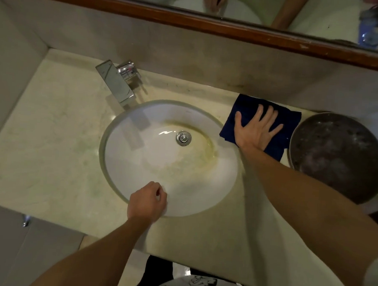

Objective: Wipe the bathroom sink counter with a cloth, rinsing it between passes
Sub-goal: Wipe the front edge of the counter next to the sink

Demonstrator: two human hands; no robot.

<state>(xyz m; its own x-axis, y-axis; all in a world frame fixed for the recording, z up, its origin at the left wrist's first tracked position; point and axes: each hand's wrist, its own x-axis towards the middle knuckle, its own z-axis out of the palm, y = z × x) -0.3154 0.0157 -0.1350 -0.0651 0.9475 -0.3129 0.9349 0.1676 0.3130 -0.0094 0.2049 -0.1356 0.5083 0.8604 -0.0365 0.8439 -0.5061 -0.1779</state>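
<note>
A dark blue cloth [241, 108] lies flat on the cream marble counter [51, 139], to the right of the round white sink [137, 179]. My right hand [254, 129] presses on the cloth with its fingers spread and straight. My left hand [148, 201] rests over the sink's near rim, fingers loosely curled and holding nothing. A chrome faucet [116, 83] stands at the back left of the sink, with no water running. The drain [184, 138] sits in the basin, which has a yellowish stain.
A large dark round metal bowl [337, 156] stands on the counter right beside the cloth. A mirror with a brown wooden frame [191, 21] runs along the back wall. A side wall closes the counter on the left.
</note>
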